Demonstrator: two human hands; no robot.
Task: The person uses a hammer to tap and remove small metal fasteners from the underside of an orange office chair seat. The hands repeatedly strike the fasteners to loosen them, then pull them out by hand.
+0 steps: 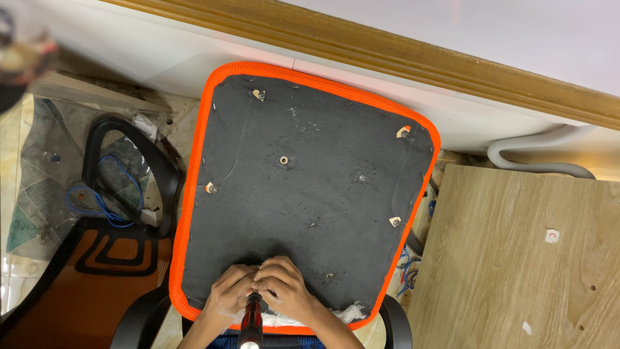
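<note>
An upturned chair seat point(303, 187) lies before me, its underside covered in dark grey fabric with an orange mesh border and several bolt holes. My left hand point(229, 294) and my right hand point(284, 287) are pressed together at the seat's near edge. Both curl around the top of a red and black tool handle point(252, 320) that points down toward me. The tool's tip is hidden under my fingers.
A black chair armrest point(132, 168) and blue wire point(97, 200) lie on the floor at left, beside an orange and black mat point(110, 258). A light wood panel point(516, 258) lies at right. A grey corrugated hose point(536, 152) runs along the wall's wooden trim point(387, 48).
</note>
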